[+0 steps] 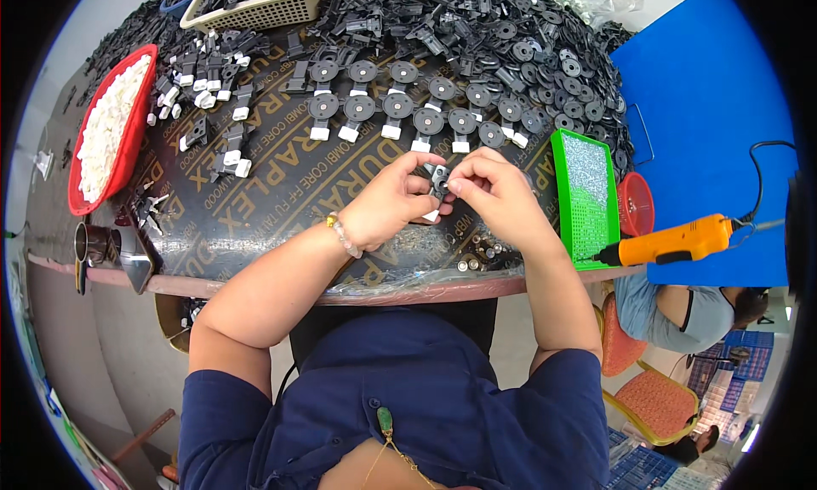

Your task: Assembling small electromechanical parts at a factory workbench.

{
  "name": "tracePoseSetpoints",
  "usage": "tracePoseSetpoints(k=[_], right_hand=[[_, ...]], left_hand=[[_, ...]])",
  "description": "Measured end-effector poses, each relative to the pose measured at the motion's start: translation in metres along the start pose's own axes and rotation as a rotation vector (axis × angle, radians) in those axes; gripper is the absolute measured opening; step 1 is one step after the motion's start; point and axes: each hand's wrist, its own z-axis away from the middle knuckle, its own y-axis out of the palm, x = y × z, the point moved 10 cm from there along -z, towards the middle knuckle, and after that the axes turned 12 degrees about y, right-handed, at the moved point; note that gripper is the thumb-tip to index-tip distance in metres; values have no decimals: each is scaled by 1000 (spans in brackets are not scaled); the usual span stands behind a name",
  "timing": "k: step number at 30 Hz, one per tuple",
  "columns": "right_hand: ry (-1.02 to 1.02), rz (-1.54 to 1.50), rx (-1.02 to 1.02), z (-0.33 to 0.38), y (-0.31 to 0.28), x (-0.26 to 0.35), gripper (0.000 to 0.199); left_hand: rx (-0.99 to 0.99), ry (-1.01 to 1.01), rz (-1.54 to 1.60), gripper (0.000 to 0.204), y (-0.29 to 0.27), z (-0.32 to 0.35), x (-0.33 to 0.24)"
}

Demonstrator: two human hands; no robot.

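Observation:
Near the front middle of the table, my left hand (393, 199) grips a small black plastic part (439, 178) with a white end piece below it. My right hand (495, 189) meets it from the right, thumb and forefinger pinched at the part's side; whatever is between those fingertips is hidden. Just below the right hand lie several small silver metal cylinders (475, 259). Beyond both hands, two rows of black parts with round discs (397, 106) and white ends lie on the dark board.
A red basket of white pieces (115, 128) stands at left. On the right are a green tray of tiny silver pieces (589, 175), a red bowl (636, 204) and an orange electric screwdriver (677, 242). Black parts heap (408, 18) at the back, around a beige basket (255, 12). A person (681, 307) sits right.

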Motion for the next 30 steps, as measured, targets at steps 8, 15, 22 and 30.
tracePoseSetpoints(k=[8,15,22,30], right_hand=[[-142,205,-354,-20,-61,5,12],[66,914,-700,-75,-175,-44,23],[149,931,-208,-136,-171,-101,40],[136,896,-128,-147,-179,-105,44]], left_hand=[[-1,-59,95,46,5,5,1],[-138,-56,128,25,-9,2,-1],[-153,-53,114,24,-13,1,-4],[-146,-59,120,25,-12,2,-4]])
